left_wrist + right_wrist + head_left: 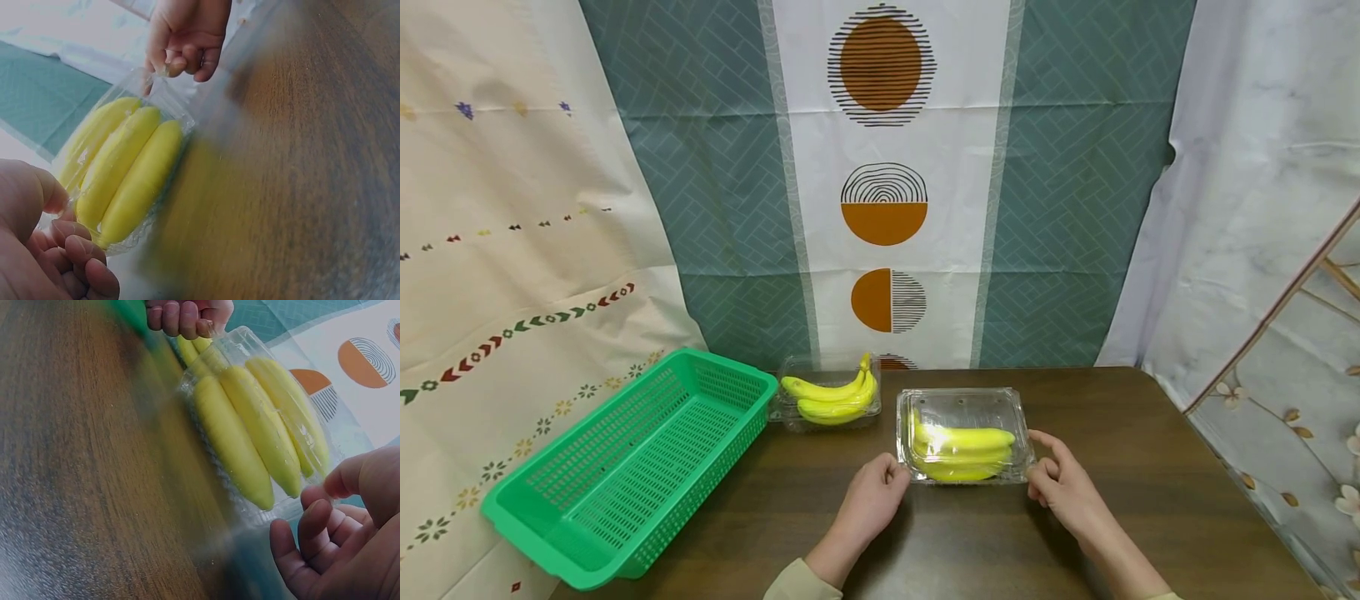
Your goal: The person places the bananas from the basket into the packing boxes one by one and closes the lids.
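Observation:
A clear plastic clamshell box (958, 408) with a bunch of yellow bananas (125, 169) inside is in front of me, its lid down over the fruit. My left hand (872, 493) pinches the near left corner between thumb and curled fingers. At the right edge, my right hand (1066, 490) pinches the rim with thumb and fingertip, as the right wrist view shows close up. The head view has the right index finger stretched along the box's side. Three bananas lie side by side, seen through the plastic.
Behind and left stands another clear box (786, 410) with a second bunch of bananas (835, 400) in it. A long green plastic basket (730, 467) sits at the left of the brown wooden table (1150, 467). Patterned cloths (1075, 192) hang behind the table and along both sides.

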Demonstrator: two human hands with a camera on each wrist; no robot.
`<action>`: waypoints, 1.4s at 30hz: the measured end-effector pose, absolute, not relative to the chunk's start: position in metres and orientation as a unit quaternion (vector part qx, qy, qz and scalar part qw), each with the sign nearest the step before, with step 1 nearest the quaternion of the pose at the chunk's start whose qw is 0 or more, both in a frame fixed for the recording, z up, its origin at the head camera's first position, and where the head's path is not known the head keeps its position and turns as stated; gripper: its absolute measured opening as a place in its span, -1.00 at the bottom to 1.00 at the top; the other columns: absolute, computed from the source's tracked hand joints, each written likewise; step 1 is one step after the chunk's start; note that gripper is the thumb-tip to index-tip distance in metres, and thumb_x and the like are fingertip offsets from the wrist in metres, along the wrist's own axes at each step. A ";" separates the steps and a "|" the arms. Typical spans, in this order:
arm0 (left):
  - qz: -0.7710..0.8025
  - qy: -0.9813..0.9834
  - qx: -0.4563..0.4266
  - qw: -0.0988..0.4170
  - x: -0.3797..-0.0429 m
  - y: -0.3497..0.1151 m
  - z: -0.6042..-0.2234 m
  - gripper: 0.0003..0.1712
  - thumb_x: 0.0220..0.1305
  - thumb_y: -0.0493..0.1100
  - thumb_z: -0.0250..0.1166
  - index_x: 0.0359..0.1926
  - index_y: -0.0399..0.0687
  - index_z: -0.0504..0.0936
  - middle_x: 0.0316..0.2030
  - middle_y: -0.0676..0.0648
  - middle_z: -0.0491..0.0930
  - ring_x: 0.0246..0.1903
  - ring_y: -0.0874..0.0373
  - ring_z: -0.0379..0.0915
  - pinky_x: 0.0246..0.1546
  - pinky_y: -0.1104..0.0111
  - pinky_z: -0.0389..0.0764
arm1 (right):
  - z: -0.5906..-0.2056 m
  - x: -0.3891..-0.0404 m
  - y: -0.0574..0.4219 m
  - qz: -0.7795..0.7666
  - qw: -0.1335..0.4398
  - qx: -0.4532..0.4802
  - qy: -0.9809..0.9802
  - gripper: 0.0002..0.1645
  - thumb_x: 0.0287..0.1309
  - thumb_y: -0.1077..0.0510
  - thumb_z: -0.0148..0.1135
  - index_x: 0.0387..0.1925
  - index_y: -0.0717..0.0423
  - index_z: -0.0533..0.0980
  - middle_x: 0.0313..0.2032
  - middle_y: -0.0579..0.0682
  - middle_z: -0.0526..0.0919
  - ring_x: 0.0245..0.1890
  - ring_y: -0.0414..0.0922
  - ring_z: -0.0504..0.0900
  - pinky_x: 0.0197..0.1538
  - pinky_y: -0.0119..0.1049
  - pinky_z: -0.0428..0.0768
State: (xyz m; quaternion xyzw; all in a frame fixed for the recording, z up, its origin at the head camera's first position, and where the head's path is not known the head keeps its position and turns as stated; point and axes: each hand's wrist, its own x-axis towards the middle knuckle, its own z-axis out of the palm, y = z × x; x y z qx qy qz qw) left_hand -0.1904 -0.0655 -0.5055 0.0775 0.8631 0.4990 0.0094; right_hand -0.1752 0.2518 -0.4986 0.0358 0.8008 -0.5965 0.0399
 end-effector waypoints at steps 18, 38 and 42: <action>0.523 0.849 0.079 0.018 -0.190 -0.067 -0.503 -0.72 0.58 -0.08 0.24 -0.36 -0.02 0.51 -0.55 0.08 0.36 -0.53 0.17 0.30 -0.43 0.30 0.37 | -0.494 -0.172 0.252 -0.578 0.037 0.037 0.814 -0.26 0.62 0.23 0.14 0.68 0.15 0.15 -0.36 0.05 0.60 -0.35 -0.03 0.57 -0.16 -0.22 0.56; 0.505 0.859 0.087 0.008 -0.194 -0.070 -0.508 -0.70 0.63 0.01 0.26 -0.31 0.01 0.61 -0.49 0.08 0.44 -0.46 0.17 0.40 -0.34 0.26 0.45 | -0.495 -0.166 0.253 -0.584 0.032 0.037 0.811 -0.25 0.64 0.21 0.20 0.68 0.14 0.17 -0.13 0.13 0.75 -0.24 -0.03 0.64 -0.07 -0.22 0.64; 0.520 0.850 0.083 0.009 -0.194 -0.070 -0.509 -0.72 0.58 -0.04 0.27 -0.34 0.00 0.60 -0.52 0.09 0.42 -0.47 0.18 0.39 -0.34 0.28 0.46 | -0.496 -0.167 0.252 -0.584 0.033 0.032 0.810 -0.24 0.63 0.24 0.18 0.68 0.15 0.15 -0.19 0.11 0.71 -0.26 -0.04 0.60 -0.09 -0.24 0.60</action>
